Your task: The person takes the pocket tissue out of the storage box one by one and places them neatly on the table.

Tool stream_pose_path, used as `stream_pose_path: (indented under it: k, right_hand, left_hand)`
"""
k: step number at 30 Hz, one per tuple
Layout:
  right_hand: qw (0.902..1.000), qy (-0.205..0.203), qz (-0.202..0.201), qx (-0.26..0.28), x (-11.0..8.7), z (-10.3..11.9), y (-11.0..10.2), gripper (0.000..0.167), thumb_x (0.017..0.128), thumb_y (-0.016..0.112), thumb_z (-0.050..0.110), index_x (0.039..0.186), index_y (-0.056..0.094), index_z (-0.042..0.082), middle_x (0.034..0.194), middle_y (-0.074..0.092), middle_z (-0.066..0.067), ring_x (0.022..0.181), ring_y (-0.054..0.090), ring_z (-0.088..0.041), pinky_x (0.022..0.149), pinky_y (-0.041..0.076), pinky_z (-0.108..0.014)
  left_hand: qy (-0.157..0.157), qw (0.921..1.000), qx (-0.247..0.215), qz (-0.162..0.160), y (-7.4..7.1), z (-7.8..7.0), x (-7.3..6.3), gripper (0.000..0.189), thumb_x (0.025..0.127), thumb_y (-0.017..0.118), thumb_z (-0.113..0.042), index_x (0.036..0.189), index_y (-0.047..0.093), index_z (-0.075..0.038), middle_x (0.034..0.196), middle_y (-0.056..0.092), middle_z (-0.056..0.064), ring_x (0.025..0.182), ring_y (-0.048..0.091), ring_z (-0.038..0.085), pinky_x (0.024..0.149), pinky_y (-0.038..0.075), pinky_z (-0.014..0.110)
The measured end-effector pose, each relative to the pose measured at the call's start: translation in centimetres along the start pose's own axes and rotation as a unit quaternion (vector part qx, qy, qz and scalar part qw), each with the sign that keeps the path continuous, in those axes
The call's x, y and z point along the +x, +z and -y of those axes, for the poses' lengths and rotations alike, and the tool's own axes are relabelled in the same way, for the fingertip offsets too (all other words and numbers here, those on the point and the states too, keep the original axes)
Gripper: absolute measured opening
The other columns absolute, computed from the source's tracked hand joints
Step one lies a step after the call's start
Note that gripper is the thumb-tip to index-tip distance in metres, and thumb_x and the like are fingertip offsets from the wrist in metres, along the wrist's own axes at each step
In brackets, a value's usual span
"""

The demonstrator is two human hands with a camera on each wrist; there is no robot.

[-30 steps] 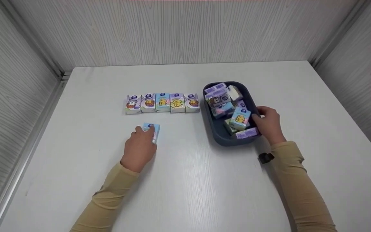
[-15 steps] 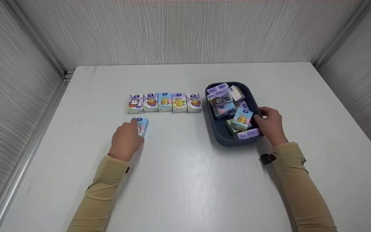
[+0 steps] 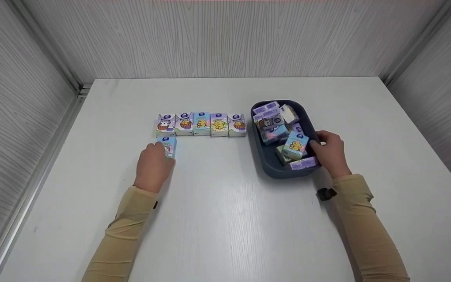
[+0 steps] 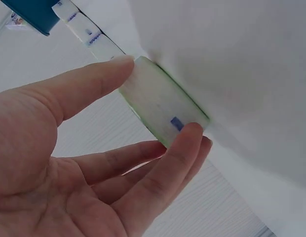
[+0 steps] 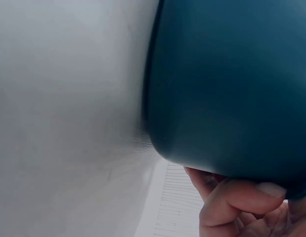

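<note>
My left hand point(image 3: 153, 166) pinches a small light-blue cartoon-printed box point(image 3: 169, 147) between thumb and fingers. This box lies just in front of the left end of a row of similar small boxes point(image 3: 202, 124), its top edge right at the leftmost one. In the left wrist view the pale end of the held box point(image 4: 160, 94) shows between thumb and fingertips. My right hand point(image 3: 331, 152) grips the right side of a dark blue plastic bin point(image 3: 282, 173), thumb at the rim. The right wrist view shows the bin's outer wall point(image 5: 232, 89) with curled fingers against it.
Several more small boxes point(image 3: 296, 145), purple, blue and green, lie jumbled in the bin. The white table point(image 3: 225, 219) is bounded by a grey wood-grain panel point(image 3: 225, 39) behind and panels at both sides. A small black object point(image 3: 326, 194) sits at the right cuff.
My left hand has brought the light-blue box leftward, then up toward the row's left end, and straightened it. My right hand stays on the bin; the view has shifted slightly.
</note>
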State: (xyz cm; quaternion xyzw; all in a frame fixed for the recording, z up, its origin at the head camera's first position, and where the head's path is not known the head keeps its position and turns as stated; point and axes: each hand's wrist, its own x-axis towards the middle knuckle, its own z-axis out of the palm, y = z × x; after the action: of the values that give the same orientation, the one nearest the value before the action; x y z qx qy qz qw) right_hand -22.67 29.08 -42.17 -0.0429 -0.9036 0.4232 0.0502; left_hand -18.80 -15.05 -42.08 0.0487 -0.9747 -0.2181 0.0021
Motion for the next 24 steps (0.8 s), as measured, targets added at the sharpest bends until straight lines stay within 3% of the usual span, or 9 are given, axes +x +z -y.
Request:
stream_pose_path:
  k: [7, 16, 24]
  right_hand:
    - [1.0000, 0.006, 0.002, 0.000, 0.01, -0.20, 0.11, 0.030, 0.095, 0.052, 0.010, 0.120, 0.060, -0.005, 0.116, 0.060, -0.022, 0.104, 0.056, -0.029, 0.088, 0.045, -0.043]
    - [0.9999, -0.002, -0.007, -0.012, -0.07, -0.17, 0.18, 0.032, 0.094, 0.054, 0.010, 0.121, 0.060, -0.004, 0.115, 0.061, -0.022, 0.104, 0.057, -0.029, 0.088, 0.045, -0.041]
    - [0.9998, 0.013, 0.004, -0.012, -0.02, -0.06, 0.07, 0.033, 0.095, 0.053, 0.013, 0.123, 0.060, -0.003, 0.116, 0.060, -0.020, 0.105, 0.055, -0.028, 0.088, 0.045, -0.041]
  left_hand:
    - [-0.003, 1.0000, 0.003, 0.005, 0.02, -0.04, -0.19, 0.049, 0.087, 0.069, -0.013, 0.121, 0.050, 0.016, 0.106, 0.051, 0.026, 0.094, 0.055, 0.037, 0.082, 0.049, 0.049]
    - [0.017, 0.9990, 0.033, -0.025, -0.20, -0.10, -0.44, 0.048, 0.086, 0.070, -0.015, 0.121, 0.053, 0.013, 0.100, 0.053, 0.024, 0.088, 0.056, 0.034, 0.072, 0.052, 0.049]
    - [0.011, 0.9996, 0.021, -0.018, -0.05, -0.27, -0.28, 0.042, 0.089, 0.065, -0.008, 0.125, 0.053, 0.010, 0.109, 0.050, 0.025, 0.095, 0.056, 0.036, 0.077, 0.052, 0.048]
